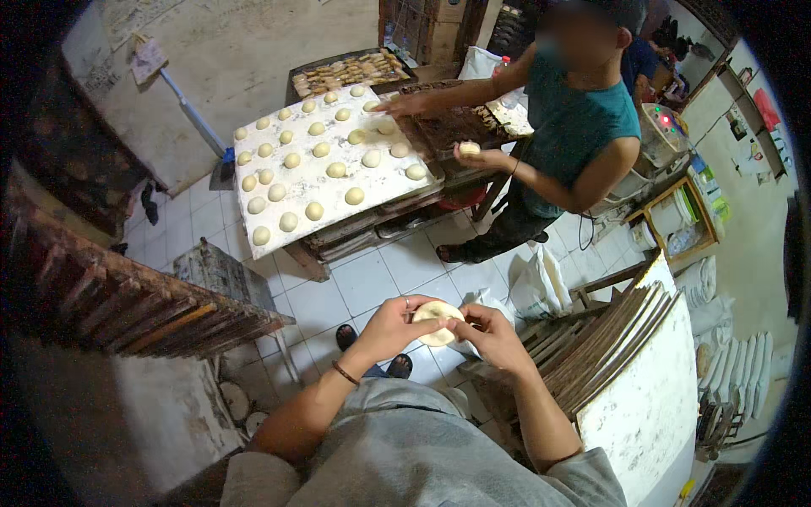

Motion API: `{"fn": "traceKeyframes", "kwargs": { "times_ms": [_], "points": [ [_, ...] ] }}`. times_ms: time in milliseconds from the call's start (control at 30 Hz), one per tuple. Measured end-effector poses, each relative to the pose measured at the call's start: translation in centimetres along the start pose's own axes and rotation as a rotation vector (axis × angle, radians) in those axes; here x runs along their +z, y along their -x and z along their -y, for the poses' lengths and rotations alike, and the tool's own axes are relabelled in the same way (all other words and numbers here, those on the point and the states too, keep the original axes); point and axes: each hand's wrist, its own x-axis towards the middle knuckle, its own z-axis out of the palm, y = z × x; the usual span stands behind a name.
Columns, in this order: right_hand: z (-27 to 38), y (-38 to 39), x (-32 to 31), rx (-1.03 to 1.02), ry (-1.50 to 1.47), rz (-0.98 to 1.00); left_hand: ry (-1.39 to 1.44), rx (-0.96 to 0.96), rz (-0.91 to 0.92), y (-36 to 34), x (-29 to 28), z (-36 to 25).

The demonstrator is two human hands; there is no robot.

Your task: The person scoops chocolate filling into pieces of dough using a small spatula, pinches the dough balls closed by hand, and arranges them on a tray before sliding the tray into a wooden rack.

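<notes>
A round, flattened piece of pale dough (438, 331) is held up in front of my body, above the tiled floor. My left hand (395, 328) grips its left side, with the thumb lying across its face. From the right, my right hand (492, 338) pinches its edge with thumb and fingertips. Ahead of me, a white floured board (334, 144) carries several rows of round dough balls (314, 210). A co-worker in a teal shirt (579, 127) stands at its right end, one hand reaching to the board and the other holding a dough piece (470, 148).
A dark tray of browned baked pieces (351, 72) lies behind the board. On my left stands a rack of stacked wooden trays (127, 304). Leaning boards (642, 389) fill the right side, with a white sack (541, 283) near them. A broom handle (187, 106) rests at the wall.
</notes>
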Motion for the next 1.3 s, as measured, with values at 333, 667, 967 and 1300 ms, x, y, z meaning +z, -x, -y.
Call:
{"fn": "traceKeyframes", "kwargs": {
  "times_ms": [333, 667, 967, 1300],
  "points": [
    [1.1, -1.9, -0.5, 0.028, -0.133, -0.018, 0.256, -0.131, -0.077, -1.4, -1.5, -1.1],
    [3.7, -10.6, 3.1, -0.036, -0.188, 0.057, 0.120, -0.008, -0.248, -3.4, -9.5, -2.7],
    [11.3, -19.4, 9.7, -0.003, -0.141, 0.043, 0.101, 0.013, -0.182, -4.8, -21.7, -5.6],
    [11.3, -26.4, 13.9, -0.026, -0.009, 0.198, -0.056, -0.017, -0.184, -6.8, -28.8, -8.2]
  ]
}}
